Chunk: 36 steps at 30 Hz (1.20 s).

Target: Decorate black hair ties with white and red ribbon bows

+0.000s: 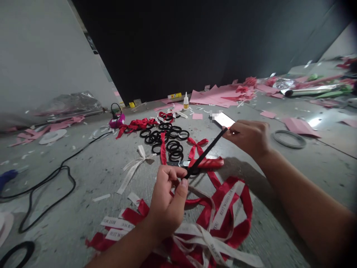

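A black hair tie (206, 152) is pulled out into a straight slanting band between my two hands. Its lower end is pinched between the thumb and fingers of my left hand (169, 201), while my right hand (251, 138) grips the upper end. Behind the band lie a red-handled tool (213, 163) with a metal blade and a red ribbon bow (196, 146). Several black hair ties (175, 149) are piled on the floor beyond my left hand. Around my left wrist spreads a heap of red ribbon (247, 223) and white printed ribbon (227, 203).
A phone (224, 120) lies past my right hand. Farther back stand a glue bottle (186, 102) and pink paper (213, 96) by a black panel (195, 44). On the left, a black cord (67, 160) runs to a purple device (117, 121). A white bow (136, 165) lies nearby.
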Motion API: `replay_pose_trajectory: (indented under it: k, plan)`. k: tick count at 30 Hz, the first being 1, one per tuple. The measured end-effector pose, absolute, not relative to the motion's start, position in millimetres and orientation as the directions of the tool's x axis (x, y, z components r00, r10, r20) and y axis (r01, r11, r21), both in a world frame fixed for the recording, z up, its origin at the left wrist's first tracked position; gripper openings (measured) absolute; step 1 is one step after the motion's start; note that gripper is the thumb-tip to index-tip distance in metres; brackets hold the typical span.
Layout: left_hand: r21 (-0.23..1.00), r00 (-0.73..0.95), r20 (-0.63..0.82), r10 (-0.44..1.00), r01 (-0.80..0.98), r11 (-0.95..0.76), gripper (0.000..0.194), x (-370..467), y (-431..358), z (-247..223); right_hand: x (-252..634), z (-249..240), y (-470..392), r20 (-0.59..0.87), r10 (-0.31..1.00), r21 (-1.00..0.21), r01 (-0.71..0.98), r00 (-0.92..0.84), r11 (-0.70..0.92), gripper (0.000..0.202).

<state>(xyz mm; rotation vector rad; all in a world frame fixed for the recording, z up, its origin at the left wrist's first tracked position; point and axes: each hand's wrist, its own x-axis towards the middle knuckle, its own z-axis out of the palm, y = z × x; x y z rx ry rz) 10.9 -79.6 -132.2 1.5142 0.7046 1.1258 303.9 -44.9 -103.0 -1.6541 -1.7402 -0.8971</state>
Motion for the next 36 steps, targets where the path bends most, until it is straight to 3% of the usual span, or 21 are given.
replay_pose_trajectory:
  k: [4,7,9,13,18,21,26,29,33,36]
  plan:
    - [0.926,0.364,0.371,0.854,-0.068,-0.372,0.008,10.0,-81.2,-139.4,262.5,-103.2,-53.3,0.743,0.614,0.143,0.960,-0.266,0.242,0.029]
    - [0.933,0.346,0.355,0.868,-0.077,-0.351,0.003,10.5,-80.9,-142.7,214.7,-105.1,-63.0,0.674,0.603,0.133,0.873,-0.427,0.469,0.030]
    - [0.936,0.356,0.343,0.869,-0.057,-0.346,0.009,11.4,-80.7,-143.0,195.6,-105.8,-67.9,0.666,0.580,0.157,0.848,-0.469,0.507,0.032]
    - [0.941,0.354,0.313,0.881,0.006,-0.337,0.015,13.0,-79.7,-144.9,191.5,-107.3,-70.1,0.649,0.587,0.162,0.842,-0.484,0.514,0.032]
    - [0.939,0.360,0.335,0.870,-0.049,-0.341,0.011,13.8,-80.7,-149.0,195.7,-114.4,-66.1,0.553,0.753,-0.046,0.889,-0.358,0.456,0.024]
    - [0.944,0.399,0.321,0.859,-0.058,-0.326,0.011,14.6,-83.1,-145.8,196.0,-117.7,-64.6,0.503,0.781,-0.116,0.867,-0.369,0.485,0.023]
    - [0.963,0.396,0.262,0.880,-0.054,-0.263,0.023,16.4,-85.3,-140.4,196.5,-115.9,-66.6,0.563,0.661,0.023,0.808,-0.496,0.588,0.029]
    - [0.959,0.380,0.274,0.884,-0.036,-0.282,0.018,15.9,-84.4,-141.2,200.9,-111.9,-65.3,0.565,0.623,0.113,0.798,-0.542,0.592,0.030]
    - [0.938,0.375,0.332,0.866,-0.034,-0.346,0.007,14.6,-83.1,-140.1,236.4,-104.5,-55.0,0.621,0.629,0.172,0.865,-0.467,0.472,0.027]
    - [0.934,0.372,0.338,0.864,-0.023,-0.355,0.003,15.6,-86.5,-137.7,278.4,-97.3,-46.9,0.674,0.657,0.135,0.931,-0.338,0.340,0.031]
